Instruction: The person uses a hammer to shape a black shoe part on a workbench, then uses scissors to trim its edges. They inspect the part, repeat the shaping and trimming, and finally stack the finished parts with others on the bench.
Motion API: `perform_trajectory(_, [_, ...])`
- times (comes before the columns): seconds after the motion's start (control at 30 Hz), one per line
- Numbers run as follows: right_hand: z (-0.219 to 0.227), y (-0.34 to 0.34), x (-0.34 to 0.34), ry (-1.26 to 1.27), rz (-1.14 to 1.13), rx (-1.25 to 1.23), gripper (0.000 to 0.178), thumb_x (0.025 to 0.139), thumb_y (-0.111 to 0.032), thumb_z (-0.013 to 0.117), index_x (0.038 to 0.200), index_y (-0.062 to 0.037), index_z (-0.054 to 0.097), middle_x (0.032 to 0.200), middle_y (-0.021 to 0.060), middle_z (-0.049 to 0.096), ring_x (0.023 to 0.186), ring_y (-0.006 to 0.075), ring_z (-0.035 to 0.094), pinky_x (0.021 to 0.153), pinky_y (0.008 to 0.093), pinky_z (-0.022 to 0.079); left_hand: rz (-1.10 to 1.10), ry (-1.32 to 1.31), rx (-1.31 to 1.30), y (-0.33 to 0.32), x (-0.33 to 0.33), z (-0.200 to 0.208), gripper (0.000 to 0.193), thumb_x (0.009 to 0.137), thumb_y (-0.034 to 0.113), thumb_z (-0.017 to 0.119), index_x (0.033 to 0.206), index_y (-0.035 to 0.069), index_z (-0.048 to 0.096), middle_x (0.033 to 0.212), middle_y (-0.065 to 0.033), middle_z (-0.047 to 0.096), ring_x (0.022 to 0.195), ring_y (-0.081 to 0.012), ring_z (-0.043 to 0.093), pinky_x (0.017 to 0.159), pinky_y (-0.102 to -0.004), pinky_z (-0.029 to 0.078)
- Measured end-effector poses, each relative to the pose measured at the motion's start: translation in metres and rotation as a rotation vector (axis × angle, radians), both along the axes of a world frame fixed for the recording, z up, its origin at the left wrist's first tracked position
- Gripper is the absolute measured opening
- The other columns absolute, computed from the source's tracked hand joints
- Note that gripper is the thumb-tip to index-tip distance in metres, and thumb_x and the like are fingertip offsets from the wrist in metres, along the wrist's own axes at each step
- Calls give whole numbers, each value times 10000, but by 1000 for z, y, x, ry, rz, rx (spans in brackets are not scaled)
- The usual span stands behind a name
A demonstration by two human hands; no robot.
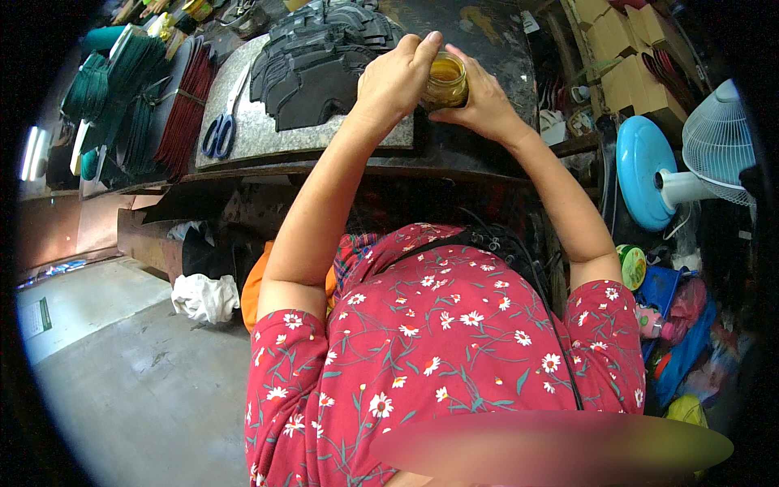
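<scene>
Over the dark worktable (479,154), a glass jar (446,85) with a yellowish-brown content is between my two hands. My right hand (485,99) is closed around its right side, the thumb low on the glass and the fingers near the rim. At the jar's left side is my left hand (395,79), its fingers curled against the glass and partly hidden behind it. No lid shows on the jar. Just left of my left hand lies a stack of black cut sheet pieces (312,69) on a grey speckled board (243,101). Scissors (219,134) with dark blue handles rest at the board's left.
Tied bundles of green pieces (122,93) and dark red pieces (178,114) stand at the far left. On the right are a blue and white fan (645,174) and cardboard boxes (641,81). A white cloth (204,298) hangs below the table's left side.
</scene>
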State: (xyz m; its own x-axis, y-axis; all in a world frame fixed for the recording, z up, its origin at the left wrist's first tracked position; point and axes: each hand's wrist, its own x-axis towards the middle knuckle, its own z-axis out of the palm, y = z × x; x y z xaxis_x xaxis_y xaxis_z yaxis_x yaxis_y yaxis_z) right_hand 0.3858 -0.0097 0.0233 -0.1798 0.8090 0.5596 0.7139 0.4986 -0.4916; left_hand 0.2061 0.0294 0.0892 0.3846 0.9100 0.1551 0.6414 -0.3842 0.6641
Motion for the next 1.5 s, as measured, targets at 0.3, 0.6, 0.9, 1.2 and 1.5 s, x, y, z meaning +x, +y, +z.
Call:
perform_trajectory(0.3, [72, -17, 12, -629, -77, 137, 569, 684, -498, 826, 1159, -202, 718, 1345, 70, 595, 1317, 275, 490, 1135, 537, 311, -46, -244, 57, 1, 0, -10, 525, 1000, 462, 505, 1230, -5, 570, 1094, -239, 674, 1030, -375, 657, 915, -425, 483])
perform_trajectory(0.6, [82, -11, -10, -771, -153, -17, 596, 691, -553, 808, 1174, -214, 726, 1442, 39, 521, 1397, 267, 406, 1167, 588, 237, -19, -305, 41, -2, -7, -5, 576, 961, 469, 577, 1214, -48, 562, 1123, -261, 633, 1055, -404, 630, 933, -448, 487])
perform_trajectory(0.9, [93, -13, 2, -689, -139, 95, 596, 697, -583, 792, 1176, -234, 730, 1426, 41, 536, 1390, 265, 419, 1168, 596, 223, -48, -385, 131, 4, -4, -11, 546, 968, 462, 578, 1202, -32, 577, 1115, -239, 610, 1043, -381, 614, 917, -450, 482])
perform_trajectory(1.2, [95, -18, 4, -654, -118, 121, 540, 701, -567, 794, 1111, -218, 751, 1408, 35, 558, 1380, 269, 428, 1176, 593, 209, -17, -361, 288, -2, -5, -12, 465, 946, 426, 622, 1192, 32, 612, 1092, -211, 584, 1018, -376, 601, 894, -457, 487])
perform_trajectory(1.5, [99, -38, 17, -667, -158, 73, 506, 711, -539, 785, 1096, -216, 733, 1395, 14, 569, 1360, 262, 448, 1153, 615, 225, -106, -267, 493, -5, 10, -22, 413, 837, 372, 748, 1106, 69, 666, 1078, -149, 606, 1052, -348, 553, 913, -440, 475])
